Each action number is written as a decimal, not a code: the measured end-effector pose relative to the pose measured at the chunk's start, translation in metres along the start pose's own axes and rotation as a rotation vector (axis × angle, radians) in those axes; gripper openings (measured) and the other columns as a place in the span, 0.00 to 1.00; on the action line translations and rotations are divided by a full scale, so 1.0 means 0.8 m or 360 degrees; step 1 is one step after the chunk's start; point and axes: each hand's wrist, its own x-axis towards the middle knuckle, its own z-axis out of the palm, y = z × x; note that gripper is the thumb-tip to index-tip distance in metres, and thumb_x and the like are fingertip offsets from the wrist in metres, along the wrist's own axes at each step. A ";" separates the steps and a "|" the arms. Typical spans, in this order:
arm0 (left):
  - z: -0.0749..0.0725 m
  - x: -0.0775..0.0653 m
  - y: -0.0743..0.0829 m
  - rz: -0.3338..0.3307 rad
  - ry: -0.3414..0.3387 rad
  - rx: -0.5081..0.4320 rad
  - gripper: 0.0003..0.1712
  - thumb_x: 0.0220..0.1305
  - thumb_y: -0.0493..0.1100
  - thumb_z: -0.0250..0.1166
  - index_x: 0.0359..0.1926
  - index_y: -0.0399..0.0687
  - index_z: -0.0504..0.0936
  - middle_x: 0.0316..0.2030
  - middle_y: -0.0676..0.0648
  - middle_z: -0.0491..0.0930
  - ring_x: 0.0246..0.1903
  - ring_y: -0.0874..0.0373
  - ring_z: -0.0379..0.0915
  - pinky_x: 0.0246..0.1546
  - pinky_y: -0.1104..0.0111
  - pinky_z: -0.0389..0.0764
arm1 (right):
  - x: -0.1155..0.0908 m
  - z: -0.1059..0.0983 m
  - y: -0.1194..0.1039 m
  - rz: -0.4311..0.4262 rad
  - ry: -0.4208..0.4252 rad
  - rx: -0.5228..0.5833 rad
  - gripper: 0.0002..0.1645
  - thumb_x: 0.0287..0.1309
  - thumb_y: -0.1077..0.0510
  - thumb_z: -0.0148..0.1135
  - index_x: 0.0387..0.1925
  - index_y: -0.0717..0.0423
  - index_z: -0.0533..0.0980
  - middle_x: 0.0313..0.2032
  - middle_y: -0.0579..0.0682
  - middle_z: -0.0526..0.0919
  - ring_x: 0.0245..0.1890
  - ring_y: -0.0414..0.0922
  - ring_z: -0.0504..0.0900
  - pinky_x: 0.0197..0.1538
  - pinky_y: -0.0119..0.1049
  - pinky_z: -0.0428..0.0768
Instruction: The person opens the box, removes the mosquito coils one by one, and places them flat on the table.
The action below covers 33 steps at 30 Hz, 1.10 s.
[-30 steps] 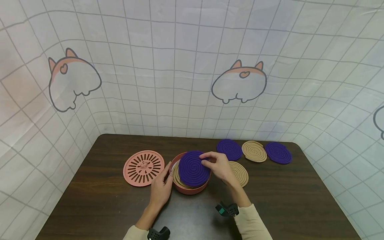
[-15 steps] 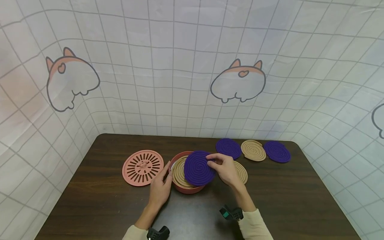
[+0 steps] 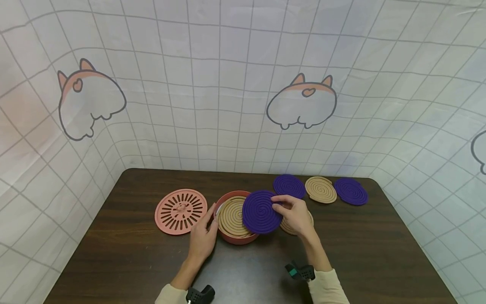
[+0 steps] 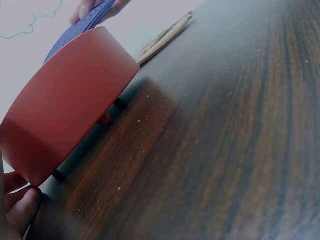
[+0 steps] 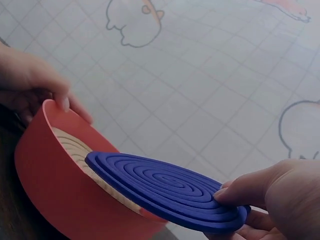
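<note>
My right hand (image 3: 298,215) pinches the right edge of a purple mosquito coil (image 3: 261,213), thumb on top and fingers below in the right wrist view. The coil is raised and tilted, overlapping the right rim of a red round box (image 3: 238,241). Inside the box lies a tan mosquito coil (image 3: 230,216), its right part hidden behind the purple one. My left hand (image 3: 202,238) holds the box at its left side, with the thumb at the rim. In the left wrist view the box wall (image 4: 70,95) hides most of the box's contents.
A pink slotted round lid (image 3: 181,211) lies left of the box. Along the back right are a purple coil (image 3: 289,186), a tan coil (image 3: 320,190) and another purple coil (image 3: 351,192). A further tan coil (image 3: 288,229) is partly covered by my right hand.
My right hand has moved the purple coil rightward from over the box, exposing more of the tan coil inside. My left hand stays at the box.
</note>
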 end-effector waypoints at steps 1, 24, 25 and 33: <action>0.000 0.000 0.000 -0.0003 -0.0003 -0.0003 0.26 0.71 0.40 0.58 0.69 0.52 0.75 0.65 0.47 0.77 0.50 0.57 0.79 0.50 0.54 0.79 | 0.000 -0.003 0.000 0.0014 0.0004 -0.0002 0.14 0.59 0.63 0.69 0.47 0.58 0.85 0.41 0.57 0.87 0.28 0.35 0.76 0.33 0.26 0.74; 0.000 0.000 0.000 -0.0045 -0.0025 -0.0001 0.27 0.71 0.41 0.58 0.70 0.52 0.74 0.66 0.47 0.76 0.64 0.50 0.74 0.58 0.48 0.77 | -0.018 -0.058 0.006 0.0117 0.0175 -0.0008 0.16 0.62 0.64 0.66 0.51 0.65 0.83 0.49 0.62 0.83 0.31 0.35 0.72 0.32 0.26 0.71; 0.000 0.000 0.001 -0.0045 -0.0020 0.0001 0.27 0.71 0.41 0.58 0.70 0.53 0.74 0.66 0.47 0.76 0.64 0.50 0.74 0.58 0.48 0.77 | -0.015 -0.061 0.015 0.0123 0.0185 -0.0011 0.17 0.62 0.63 0.66 0.51 0.64 0.83 0.49 0.61 0.83 0.31 0.35 0.72 0.32 0.27 0.71; 0.001 -0.001 0.001 -0.0045 -0.0017 0.0010 0.27 0.71 0.42 0.57 0.70 0.52 0.73 0.66 0.47 0.76 0.63 0.50 0.75 0.57 0.49 0.78 | -0.012 -0.079 0.036 0.0145 0.0303 0.0011 0.17 0.61 0.61 0.67 0.51 0.62 0.83 0.52 0.57 0.82 0.36 0.31 0.78 0.38 0.24 0.76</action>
